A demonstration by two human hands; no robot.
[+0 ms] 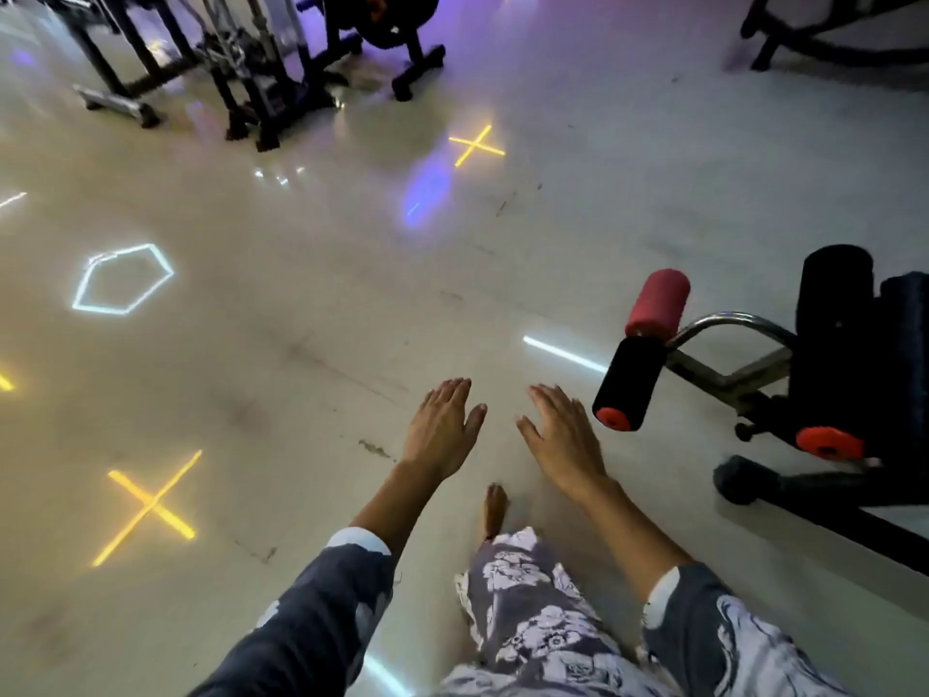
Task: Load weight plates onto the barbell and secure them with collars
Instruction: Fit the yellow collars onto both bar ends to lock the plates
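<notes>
My left hand (442, 427) and my right hand (563, 437) stretch forward side by side over the pale glossy floor, palms down, fingers extended, holding nothing. No barbell, weight plate or collar shows in this view. Below the hands a bare foot (495, 510) and a floral-patterned trouser leg (533, 621) are on the floor.
A bench with black and red foam rollers (653, 344) and a chrome frame stands close at the right. Black machine frames (241, 78) stand at the back left, another machine base (804, 37) at the back right. Light reflections, hexagon (123, 279) and crosses, dot the floor.
</notes>
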